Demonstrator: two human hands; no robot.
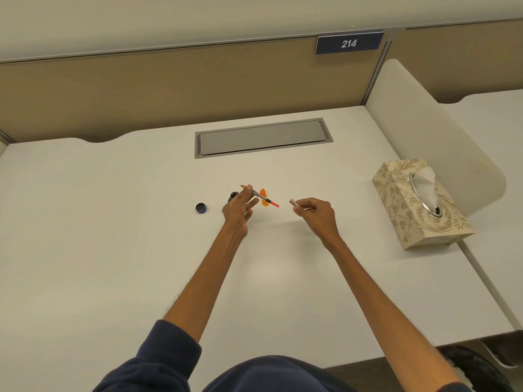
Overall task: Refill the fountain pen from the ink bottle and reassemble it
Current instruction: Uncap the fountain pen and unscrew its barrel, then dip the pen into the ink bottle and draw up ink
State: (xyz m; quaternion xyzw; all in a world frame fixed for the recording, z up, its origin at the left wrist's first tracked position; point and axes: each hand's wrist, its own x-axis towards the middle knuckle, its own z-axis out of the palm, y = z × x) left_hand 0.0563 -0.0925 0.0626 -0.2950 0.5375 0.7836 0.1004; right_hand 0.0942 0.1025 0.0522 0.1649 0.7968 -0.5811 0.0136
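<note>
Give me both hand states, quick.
Left hand: holding the pen, barrel off.
Right hand: holding the barrel.

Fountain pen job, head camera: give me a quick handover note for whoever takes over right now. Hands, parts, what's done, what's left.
Left hand: pinches the nib section, converter attached, held above the desk.
Right hand: grips the barrel, pointed at the section with a gap between them.
Ink bottle: open, just behind the left hand. Its bottle cap lies to the left.
Orange piece, likely the pen cap: on the desk behind the section.
Done: pen apart, bottle open. I cannot tell whether the converter is filled.
Left: fit the barrel, cap the pen, close the bottle.
</note>
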